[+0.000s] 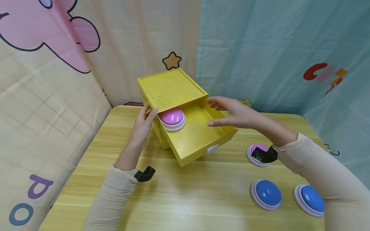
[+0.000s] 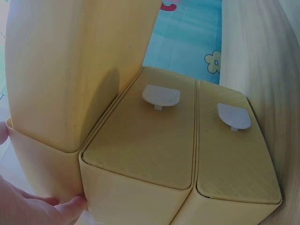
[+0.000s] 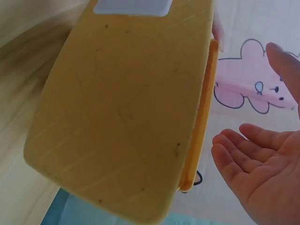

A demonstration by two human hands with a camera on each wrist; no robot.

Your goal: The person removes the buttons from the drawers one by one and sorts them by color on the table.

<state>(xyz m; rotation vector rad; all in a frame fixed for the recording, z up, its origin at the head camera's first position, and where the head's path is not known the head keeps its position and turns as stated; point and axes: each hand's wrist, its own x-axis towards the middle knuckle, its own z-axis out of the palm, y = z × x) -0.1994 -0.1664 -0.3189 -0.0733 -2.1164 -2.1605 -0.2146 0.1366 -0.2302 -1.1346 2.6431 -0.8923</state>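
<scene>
A yellow drawer cabinet (image 1: 170,86) stands at the back of the table, its top drawer (image 1: 196,136) pulled far out. Inside that drawer, at the left near the cabinet, sits a pink push button (image 1: 172,116) on a white base. My left hand (image 1: 140,126) holds the cabinet's front left corner, thumb at the top edge and fingers along the side. Over the drawer's right part hovers my right hand (image 1: 238,113), thumb and fingers spread apart with nothing between them. The right wrist view shows its palm (image 3: 276,173) beside the drawer front (image 3: 117,103).
Two lower drawers with white handles (image 2: 161,96) are closed. On the table's right lie another pink button (image 1: 258,154), partly behind the wrist camera (image 1: 264,155), and two blue buttons (image 1: 268,192), one partly behind the right sleeve (image 1: 321,173). Printed curtains (image 1: 260,48) border the table.
</scene>
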